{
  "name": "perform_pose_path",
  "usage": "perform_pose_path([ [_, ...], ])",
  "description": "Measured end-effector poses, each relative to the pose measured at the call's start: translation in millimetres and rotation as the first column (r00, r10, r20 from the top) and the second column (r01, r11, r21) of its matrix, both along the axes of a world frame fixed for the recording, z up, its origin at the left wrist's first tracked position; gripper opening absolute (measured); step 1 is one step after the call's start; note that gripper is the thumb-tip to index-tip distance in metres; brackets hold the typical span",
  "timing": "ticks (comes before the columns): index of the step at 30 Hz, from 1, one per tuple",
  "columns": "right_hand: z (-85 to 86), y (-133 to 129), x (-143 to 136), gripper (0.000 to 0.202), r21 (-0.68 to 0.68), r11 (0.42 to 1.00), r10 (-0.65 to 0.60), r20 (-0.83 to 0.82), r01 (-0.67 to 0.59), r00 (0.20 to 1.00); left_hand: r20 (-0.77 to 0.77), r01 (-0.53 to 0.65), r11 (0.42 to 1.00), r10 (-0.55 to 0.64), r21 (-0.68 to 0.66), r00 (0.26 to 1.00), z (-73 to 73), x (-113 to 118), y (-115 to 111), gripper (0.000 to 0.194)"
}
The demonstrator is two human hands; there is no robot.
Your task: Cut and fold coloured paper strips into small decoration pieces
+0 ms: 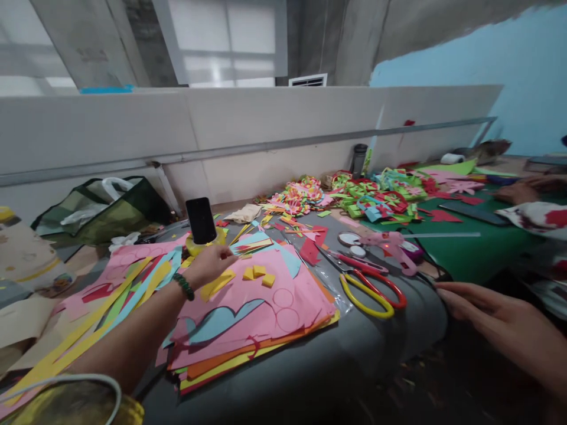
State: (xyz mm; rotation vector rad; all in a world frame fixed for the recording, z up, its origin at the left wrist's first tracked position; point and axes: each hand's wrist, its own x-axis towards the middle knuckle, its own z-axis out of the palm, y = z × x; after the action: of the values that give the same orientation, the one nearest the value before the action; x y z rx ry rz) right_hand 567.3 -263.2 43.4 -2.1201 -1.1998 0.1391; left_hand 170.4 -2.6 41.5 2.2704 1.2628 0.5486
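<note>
My left hand [211,263], with a dark green bead bracelet [183,286] at the wrist, is over a stack of coloured paper topped by pink sheets [248,316]. Its fingers are curled in; anything in them is hidden. Small folded yellow paper pieces [258,273] lie just right of it, and a light blue cut paper shape [228,320] lies nearer me. My right hand [500,321] is off the table's front edge, fingers stretched out and holding nothing visible. Nearest it are scissors with red and yellow handles [374,292] and a pink glue gun [394,245].
A dark phone [201,219] stands upright behind my left hand. Paper strips [128,295] spread over the left side, near a green bag [104,209]. Heaps of paper cutouts [376,195] line the back. Another person's hand [518,192] rests over the green surface [469,251] at right.
</note>
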Motion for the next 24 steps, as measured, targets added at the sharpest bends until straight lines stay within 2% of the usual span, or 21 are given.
perform_pose_path([
  [3,-0.2,-1,7,0.033,-0.02,0.996,-0.086,0.01,0.086,0.996,-0.063,-0.076,0.997,0.076,0.002,0.995,-4.9,-33,0,0.028],
  [6,-0.4,7,5,0.034,-0.02,0.99,-0.141,0.039,0.142,0.989,-0.099,-0.12,0.993,0.118,-0.017,0.988,-18.6,-48,-4,0.03],
  [9,2.1,21,-6,0.035,0.022,0.997,-0.075,0.045,0.074,0.996,-0.104,-0.127,0.99,0.12,-0.056,0.987,-29.8,-47,-6,0.027],
  [13,7.1,34,-18,0.038,0.004,1.0,-0.023,0.056,0.023,0.998,-0.083,-0.133,0.99,0.129,-0.048,0.988,-34.1,-49,-3,0.023],
  [17,10.3,36,-15,0.039,-0.027,0.999,-0.027,0.038,0.028,0.999,-0.041,-0.127,0.992,0.125,-0.025,0.991,-36.3,-57,0,0.025],
  [24,12.0,44,-4,0.037,-0.053,0.998,-0.023,0.04,0.025,0.999,-0.057,-0.117,0.988,0.112,-0.096,0.992,-37.0,-58,-4,0.02],
])
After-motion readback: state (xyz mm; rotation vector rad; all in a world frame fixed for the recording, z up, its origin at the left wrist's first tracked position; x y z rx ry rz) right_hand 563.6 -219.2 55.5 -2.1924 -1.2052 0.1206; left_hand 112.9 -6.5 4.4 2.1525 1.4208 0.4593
